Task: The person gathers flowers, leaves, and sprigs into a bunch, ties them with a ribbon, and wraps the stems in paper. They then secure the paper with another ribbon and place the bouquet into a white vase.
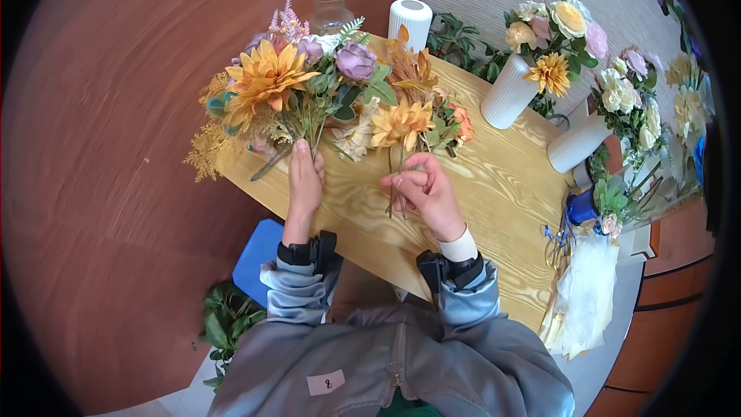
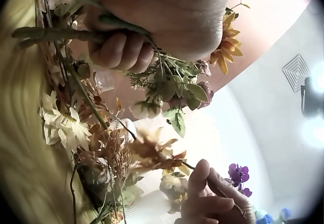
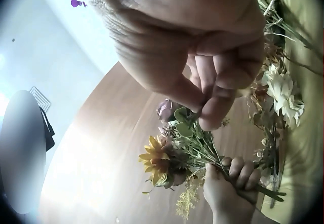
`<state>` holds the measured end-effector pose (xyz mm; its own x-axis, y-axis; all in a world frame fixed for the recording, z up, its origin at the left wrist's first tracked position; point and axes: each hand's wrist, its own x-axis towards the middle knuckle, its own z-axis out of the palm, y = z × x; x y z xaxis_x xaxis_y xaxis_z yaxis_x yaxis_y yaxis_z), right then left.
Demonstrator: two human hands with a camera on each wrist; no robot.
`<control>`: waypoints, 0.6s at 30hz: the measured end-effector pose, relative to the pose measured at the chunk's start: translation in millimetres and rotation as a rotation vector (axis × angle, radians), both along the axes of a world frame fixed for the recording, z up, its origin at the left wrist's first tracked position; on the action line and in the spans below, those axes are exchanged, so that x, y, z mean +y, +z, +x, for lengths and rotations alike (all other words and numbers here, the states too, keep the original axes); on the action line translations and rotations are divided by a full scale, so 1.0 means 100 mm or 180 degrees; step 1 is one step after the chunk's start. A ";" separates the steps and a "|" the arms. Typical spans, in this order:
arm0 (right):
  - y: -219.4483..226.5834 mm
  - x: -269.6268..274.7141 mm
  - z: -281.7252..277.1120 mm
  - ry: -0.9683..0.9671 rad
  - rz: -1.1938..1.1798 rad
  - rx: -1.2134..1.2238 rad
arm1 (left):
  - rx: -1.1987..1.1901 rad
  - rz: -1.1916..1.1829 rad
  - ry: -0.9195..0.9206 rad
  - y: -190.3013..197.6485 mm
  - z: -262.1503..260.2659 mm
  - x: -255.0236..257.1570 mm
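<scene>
My left hand (image 1: 306, 181) grips the stems of a mixed bouquet, which has a large orange flower (image 1: 268, 81), a purple rose (image 1: 356, 60) and yellow sprigs. The left wrist view shows the fingers (image 2: 121, 51) curled round the green stems. My right hand (image 1: 429, 193) pinches the thin stem of a single golden-orange flower (image 1: 401, 123) between thumb and finger. That flower is upright, right of the bouquet. Beneath and behind it, a white daisy-like flower (image 1: 355, 139) and orange blooms (image 1: 461, 123) lie on the wooden table (image 1: 486, 185).
A white vase (image 1: 411, 22) stands at the back beside a glass jar (image 1: 330, 11). On the right, two ribbed white vases (image 1: 509, 93) lean with flowers. Blue ribbon (image 1: 581, 207) and white wrapping sheets (image 1: 584, 289) lie at the right edge. A blue object (image 1: 257, 259) is below the table's left side.
</scene>
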<state>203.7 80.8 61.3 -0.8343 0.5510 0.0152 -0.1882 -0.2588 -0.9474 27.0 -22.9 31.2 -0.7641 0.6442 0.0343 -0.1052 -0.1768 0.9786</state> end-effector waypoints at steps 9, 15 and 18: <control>0.10 -0.16 0.06 -0.0962 0.0766 0.0567 | -0.0174 0.0059 -0.0041 0.00 0.22 0.22; 0.16 -0.05 -0.13 -0.2208 0.4339 0.0721 | 0.2884 -0.0400 0.0673 -0.99 0.03 0.44; 0.27 -0.15 -0.30 -0.1485 0.1953 0.0492 | -0.0099 -0.0065 -0.0557 -0.15 0.36 0.33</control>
<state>173.9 65.7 88.1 -0.4824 0.6995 0.5272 -0.2900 0.4404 -0.8497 62.7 9.9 15.9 -0.6406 0.7679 -0.0021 -0.1629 -0.1332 0.9776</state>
